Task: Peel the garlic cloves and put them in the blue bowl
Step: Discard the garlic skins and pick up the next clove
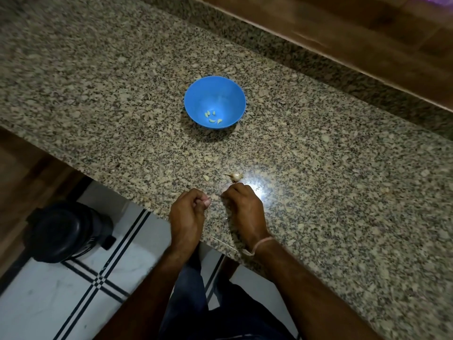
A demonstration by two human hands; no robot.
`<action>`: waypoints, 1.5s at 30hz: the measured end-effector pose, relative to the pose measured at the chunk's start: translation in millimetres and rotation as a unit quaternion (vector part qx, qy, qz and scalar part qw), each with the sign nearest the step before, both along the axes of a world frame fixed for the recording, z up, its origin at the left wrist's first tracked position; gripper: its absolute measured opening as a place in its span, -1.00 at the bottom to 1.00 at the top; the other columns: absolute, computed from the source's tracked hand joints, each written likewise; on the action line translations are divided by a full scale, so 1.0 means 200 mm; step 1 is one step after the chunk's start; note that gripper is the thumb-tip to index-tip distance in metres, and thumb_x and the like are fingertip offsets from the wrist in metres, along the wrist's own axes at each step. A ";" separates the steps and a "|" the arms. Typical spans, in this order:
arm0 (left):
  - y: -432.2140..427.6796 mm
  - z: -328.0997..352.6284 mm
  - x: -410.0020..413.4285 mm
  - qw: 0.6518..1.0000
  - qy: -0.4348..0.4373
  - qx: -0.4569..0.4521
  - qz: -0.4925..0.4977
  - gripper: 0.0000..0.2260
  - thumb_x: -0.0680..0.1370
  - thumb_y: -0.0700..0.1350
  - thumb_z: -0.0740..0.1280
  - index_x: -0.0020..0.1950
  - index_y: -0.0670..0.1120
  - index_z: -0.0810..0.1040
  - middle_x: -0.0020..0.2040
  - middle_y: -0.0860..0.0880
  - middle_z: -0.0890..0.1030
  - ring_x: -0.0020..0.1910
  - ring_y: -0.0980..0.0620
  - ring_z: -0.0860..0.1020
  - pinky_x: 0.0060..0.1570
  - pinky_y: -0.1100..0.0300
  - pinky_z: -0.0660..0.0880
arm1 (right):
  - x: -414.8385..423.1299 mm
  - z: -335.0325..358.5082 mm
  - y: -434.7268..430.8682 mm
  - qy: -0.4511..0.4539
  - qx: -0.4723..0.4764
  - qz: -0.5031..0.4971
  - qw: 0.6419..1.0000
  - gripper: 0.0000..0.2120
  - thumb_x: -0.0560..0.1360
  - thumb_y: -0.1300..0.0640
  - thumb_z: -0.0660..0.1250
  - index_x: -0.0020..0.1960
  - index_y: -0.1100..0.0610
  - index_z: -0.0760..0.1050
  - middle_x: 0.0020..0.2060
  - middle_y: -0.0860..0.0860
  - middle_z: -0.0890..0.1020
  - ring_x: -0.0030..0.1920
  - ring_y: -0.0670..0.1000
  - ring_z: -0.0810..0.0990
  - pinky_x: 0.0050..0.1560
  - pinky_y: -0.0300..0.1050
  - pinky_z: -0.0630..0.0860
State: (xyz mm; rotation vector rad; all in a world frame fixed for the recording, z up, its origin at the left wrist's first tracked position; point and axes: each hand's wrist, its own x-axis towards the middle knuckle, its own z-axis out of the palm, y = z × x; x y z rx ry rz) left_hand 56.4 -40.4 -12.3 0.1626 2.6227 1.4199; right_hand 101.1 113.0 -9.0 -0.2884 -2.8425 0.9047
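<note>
Left hand (188, 207) and right hand (242, 202) curled at the near edge of the bench (98, 94), apart; impossible to tell whether either pinches anything. Unpeeled garlic (234, 176) just beyond the right fingertips. Blue bowl (220, 94) farther back, a few peeled cloves (212, 117) inside. Likely risk: a slippery clove squirting off the close edge to the floor. No readable writing anywhere.
</note>
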 end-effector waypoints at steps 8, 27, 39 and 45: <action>0.00 0.03 0.00 1.000 -0.014 -0.006 -0.006 -0.81 0.55 -0.27 0.42 -0.20 -0.03 0.57 -0.26 0.08 0.61 -0.23 0.04 0.58 -0.23 0.11 0.51 | -0.04 -0.03 -0.02 -0.012 0.143 0.028 0.989 -0.78 0.43 0.24 0.54 -0.04 0.08 0.54 -0.12 0.02 0.59 -0.12 0.05 0.47 -0.19 -0.15 0.16; -1.06 0.14 -0.08 0.977 -0.046 0.074 0.196 -0.67 0.56 -0.33 0.41 -0.22 0.09 0.57 -0.25 0.13 0.65 -0.25 0.26 0.59 -0.18 0.37 0.47 | -0.29 0.13 -1.17 -0.239 -0.499 -0.095 0.828 -0.70 0.66 0.33 0.28 -0.24 0.15 0.49 -0.44 -0.03 0.47 -0.37 -0.06 0.39 -0.34 -0.27 0.40; -2.50 0.05 0.02 0.925 -0.027 0.080 0.371 -0.80 0.56 -0.21 0.46 -0.17 0.08 0.62 -0.21 0.13 0.69 -0.14 0.14 0.66 -0.02 0.11 0.60 | -0.54 0.12 -2.55 -0.309 -0.507 -0.002 0.804 -0.76 0.65 0.37 0.30 -0.17 0.17 0.52 -0.35 0.05 0.54 -0.29 -0.02 0.49 -0.14 -0.13 0.51; -2.81 0.03 -0.03 0.897 -0.015 0.105 0.428 -0.77 0.56 -0.31 0.44 -0.16 0.01 0.63 -0.17 0.07 0.69 -0.13 0.21 0.63 -0.12 0.51 0.46 | -0.69 0.06 -2.93 -0.356 -0.472 0.023 0.806 -0.65 0.62 0.42 0.30 -0.26 0.10 0.56 -0.37 0.02 0.57 -0.29 -0.01 0.51 -0.13 -0.10 0.52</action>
